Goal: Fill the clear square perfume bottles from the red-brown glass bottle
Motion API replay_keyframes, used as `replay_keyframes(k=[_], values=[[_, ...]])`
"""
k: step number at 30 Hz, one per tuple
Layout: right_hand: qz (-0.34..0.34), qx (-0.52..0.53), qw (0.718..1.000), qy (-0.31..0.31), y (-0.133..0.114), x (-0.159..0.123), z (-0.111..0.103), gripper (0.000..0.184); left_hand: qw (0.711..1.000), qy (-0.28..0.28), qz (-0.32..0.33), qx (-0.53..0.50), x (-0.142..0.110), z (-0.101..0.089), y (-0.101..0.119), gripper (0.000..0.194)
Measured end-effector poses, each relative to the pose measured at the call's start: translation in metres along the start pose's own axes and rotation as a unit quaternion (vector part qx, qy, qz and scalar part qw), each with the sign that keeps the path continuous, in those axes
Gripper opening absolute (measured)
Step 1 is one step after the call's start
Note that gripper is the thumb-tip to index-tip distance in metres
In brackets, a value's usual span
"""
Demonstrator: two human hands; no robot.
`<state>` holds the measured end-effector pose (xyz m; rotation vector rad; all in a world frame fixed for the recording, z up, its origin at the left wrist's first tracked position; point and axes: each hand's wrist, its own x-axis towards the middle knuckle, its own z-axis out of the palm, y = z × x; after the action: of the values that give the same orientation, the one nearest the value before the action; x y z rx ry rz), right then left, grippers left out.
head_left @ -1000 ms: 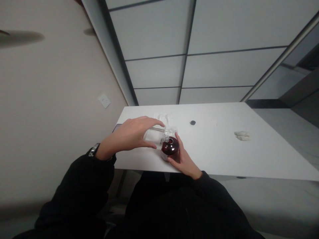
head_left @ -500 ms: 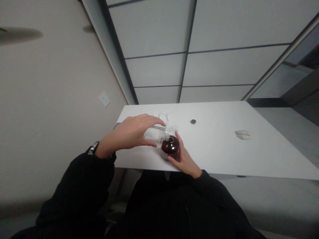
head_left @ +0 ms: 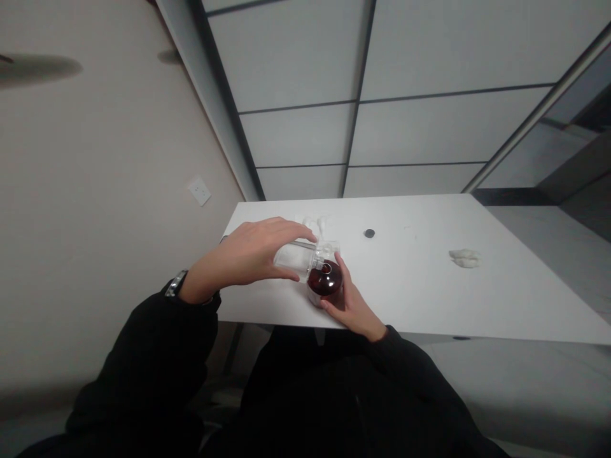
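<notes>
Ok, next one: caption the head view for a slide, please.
Left hand holds a clear box against a dark red jar in the right hand.

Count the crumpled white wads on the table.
2. One crumpled white wad sits just beyond the left hand; a second wad lies toward the right of the white table. Others could be hidden behind the hands.

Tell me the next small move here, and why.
Probably the left hand should ease the clear rectangular container squarely against the round dark-red bottle, because the right hand steadies the bottle and the container's end meets its top.
</notes>
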<state>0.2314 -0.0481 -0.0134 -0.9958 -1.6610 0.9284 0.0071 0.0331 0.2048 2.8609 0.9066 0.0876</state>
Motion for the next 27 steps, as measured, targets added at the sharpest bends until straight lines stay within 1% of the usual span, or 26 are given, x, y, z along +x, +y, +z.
replay_keyframes(k=[5,9,16,27], values=[[0.003,-0.006,1.0,-0.002,-0.0014,0.0001,-0.001,0.105,1.0,0.009,0.008,0.005,-0.0008,0.0005,-0.0016,0.057],[0.008,-0.003,1.0,0.0,-0.0024,-0.0003,-0.0015,0.104,1.0,0.016,0.015,0.005,-0.0016,0.0001,-0.0018,0.055],[0.009,-0.012,1.0,-0.002,-0.0011,-0.0002,-0.0019,0.105,1.0,0.008,0.017,0.009,-0.0005,-0.002,-0.0014,0.056],[0.011,0.0,1.0,0.001,-0.0014,-0.0008,-0.0013,0.105,0.999,0.014,0.04,0.011,0.0,-0.0032,-0.0019,0.054]])
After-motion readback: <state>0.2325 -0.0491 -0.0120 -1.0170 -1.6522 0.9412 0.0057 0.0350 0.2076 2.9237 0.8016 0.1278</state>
